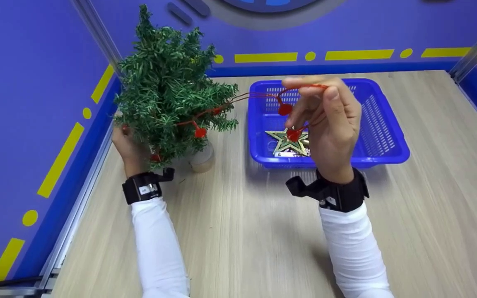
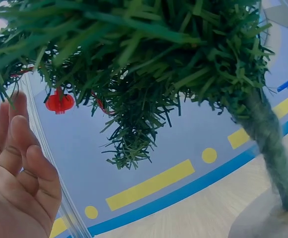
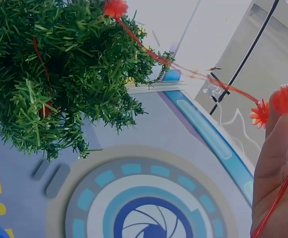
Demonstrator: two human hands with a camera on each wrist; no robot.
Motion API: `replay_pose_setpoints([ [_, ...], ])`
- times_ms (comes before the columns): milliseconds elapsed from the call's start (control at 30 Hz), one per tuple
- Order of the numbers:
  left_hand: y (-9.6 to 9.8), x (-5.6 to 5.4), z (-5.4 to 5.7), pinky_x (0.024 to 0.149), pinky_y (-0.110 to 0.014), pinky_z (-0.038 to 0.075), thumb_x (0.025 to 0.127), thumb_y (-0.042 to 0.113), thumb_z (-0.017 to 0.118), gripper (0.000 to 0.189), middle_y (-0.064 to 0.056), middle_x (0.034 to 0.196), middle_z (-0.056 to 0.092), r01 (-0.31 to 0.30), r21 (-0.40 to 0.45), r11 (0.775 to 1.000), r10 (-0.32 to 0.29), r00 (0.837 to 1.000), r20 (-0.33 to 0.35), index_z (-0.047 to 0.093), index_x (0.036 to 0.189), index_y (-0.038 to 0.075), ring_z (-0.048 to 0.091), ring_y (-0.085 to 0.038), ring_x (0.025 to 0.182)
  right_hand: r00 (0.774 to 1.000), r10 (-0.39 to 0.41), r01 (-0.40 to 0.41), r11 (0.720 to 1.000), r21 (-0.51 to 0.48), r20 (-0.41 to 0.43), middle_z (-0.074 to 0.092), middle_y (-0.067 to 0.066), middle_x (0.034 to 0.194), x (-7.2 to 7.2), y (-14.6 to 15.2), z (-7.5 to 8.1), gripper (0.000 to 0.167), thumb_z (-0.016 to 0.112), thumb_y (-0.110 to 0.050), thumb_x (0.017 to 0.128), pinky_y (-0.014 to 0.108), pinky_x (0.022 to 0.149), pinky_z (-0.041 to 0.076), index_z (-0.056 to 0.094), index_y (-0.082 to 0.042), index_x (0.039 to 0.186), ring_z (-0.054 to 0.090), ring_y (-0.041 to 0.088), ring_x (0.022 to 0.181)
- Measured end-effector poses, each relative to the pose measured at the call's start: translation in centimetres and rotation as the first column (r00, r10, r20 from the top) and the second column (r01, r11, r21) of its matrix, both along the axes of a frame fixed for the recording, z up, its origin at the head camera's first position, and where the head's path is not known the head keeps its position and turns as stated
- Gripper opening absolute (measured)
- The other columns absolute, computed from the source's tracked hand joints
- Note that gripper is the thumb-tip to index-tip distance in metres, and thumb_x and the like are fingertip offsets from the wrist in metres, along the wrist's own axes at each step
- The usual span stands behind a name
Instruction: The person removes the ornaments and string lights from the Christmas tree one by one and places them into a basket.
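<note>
A small green artificial Christmas tree stands on a pale round base at the left. A red garland hung with little lanterns winds through its branches and stretches rightward on thin red cords. My right hand pinches this garland between thumb and fingers over a blue basket, with lanterns hanging beside the fingers. At the tree's left side, partly hidden by branches, is my left hand. In the left wrist view its loosely bent fingers reach the lower branch tips near a lantern.
Inside the basket lie a gold-and-green star and other small shiny items. Blue panels with yellow marks wall the wooden table at the back and sides. A metal rail runs along the left edge.
</note>
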State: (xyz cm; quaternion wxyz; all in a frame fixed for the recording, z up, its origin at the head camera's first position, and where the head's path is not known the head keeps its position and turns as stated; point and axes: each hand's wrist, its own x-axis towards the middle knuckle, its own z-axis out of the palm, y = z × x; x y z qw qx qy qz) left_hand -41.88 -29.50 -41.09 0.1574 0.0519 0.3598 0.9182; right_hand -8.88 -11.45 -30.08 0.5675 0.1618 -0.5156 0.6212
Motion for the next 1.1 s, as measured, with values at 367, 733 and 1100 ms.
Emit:
replay_pose_setpoints([
  [367,0.2,0.7,0.4,0.053,-0.024,0.038,0.11,0.014,0.03,0.045,0.001,0.06,0.049,0.077,0.249,0.965,-0.035,0.985,-0.167,0.058,0.075,0.006,0.047,-0.009,0.051,1.0,0.023,-0.023,1.0,0.015,-0.014,0.075,0.022,0.109,-0.2,0.1,-0.1,0.041,0.058,-0.03,0.104,0.028,0.05,0.051,0.068,0.009,0.101,0.063,0.023,0.053],
  [733,0.3,1.2,0.1,0.063,-0.023,0.048,0.089,0.0,0.059,0.01,-0.005,0.081,0.064,0.107,0.248,0.963,-0.071,0.986,-0.151,0.068,0.087,0.002,0.058,-0.013,0.071,1.0,0.022,-0.022,0.999,0.035,0.004,0.075,0.02,0.107,-0.4,0.1,-0.3,0.04,0.056,-0.028,0.104,0.027,0.048,0.048,0.068,0.009,0.1,0.06,0.022,0.052],
  [1100,0.0,1.6,-0.1,0.057,-0.022,0.045,0.091,0.002,0.054,0.016,-0.003,0.074,0.063,0.104,0.241,0.965,-0.059,0.981,-0.185,0.067,0.081,0.004,0.056,-0.01,0.062,0.999,0.022,-0.023,0.999,0.047,0.028,0.075,0.019,0.105,-0.7,0.1,-0.4,0.04,0.054,-0.028,0.105,0.028,0.049,0.048,0.069,0.009,0.101,0.058,0.021,0.051],
])
